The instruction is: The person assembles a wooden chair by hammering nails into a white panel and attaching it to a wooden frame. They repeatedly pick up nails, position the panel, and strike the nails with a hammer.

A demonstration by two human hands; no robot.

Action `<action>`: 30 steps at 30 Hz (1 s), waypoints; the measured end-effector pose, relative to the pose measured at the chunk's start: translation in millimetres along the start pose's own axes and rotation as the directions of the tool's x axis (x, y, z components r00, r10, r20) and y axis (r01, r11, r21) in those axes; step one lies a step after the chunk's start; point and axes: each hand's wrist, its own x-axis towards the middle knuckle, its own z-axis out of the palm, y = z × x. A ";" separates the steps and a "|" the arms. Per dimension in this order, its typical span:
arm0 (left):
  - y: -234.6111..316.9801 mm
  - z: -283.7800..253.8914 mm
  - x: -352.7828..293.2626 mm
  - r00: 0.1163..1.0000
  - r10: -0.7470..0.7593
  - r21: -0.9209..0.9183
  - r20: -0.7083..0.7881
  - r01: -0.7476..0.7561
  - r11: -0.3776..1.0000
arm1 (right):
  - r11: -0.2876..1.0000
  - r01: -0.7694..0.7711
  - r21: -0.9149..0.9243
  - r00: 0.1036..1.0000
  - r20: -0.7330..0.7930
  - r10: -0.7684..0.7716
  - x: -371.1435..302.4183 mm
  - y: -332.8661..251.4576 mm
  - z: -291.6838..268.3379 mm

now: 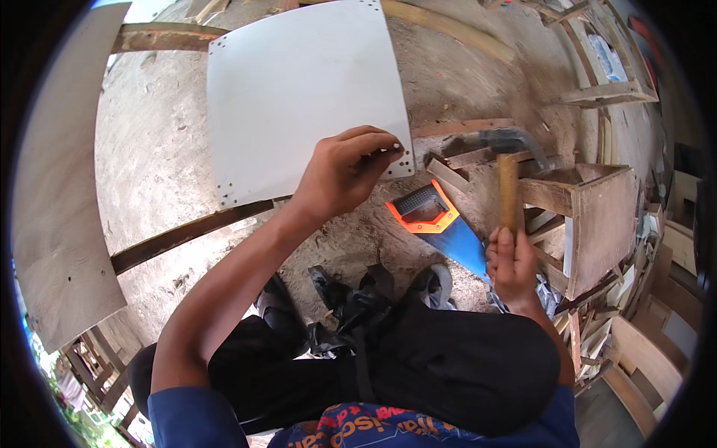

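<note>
My right hand (511, 265) is wrapped round the wooden handle of a claw hammer (508, 187). The hammer stands raised, its dark metal head blurred at the top. Over the near right corner of a white square panel (306, 89), my left hand (347, 168) is closed in a pinch; whatever is between the fingertips is too small to make out. Small dark dots, like nail heads or holes, cluster at the panel's corners. Between my hands lies a handsaw (422, 209) with an orange and black handle and a blue blade, partly hidden behind my right hand.
A wooden frame box (609, 224) stands at the right, with scrap wood (597, 328) behind it. A wooden bar (187, 235) runs from under the white panel to a brown board (63, 187) at the left. Black plastic (355, 299) lies between my feet on the dusty floor.
</note>
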 end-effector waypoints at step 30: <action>3.4 8.4 -0.1 0.999 0.040 0.134 -0.003 -0.039 0.990 | 0.798 0.463 -0.386 0.881 0.301 -0.365 10.9 -72.6 -1.2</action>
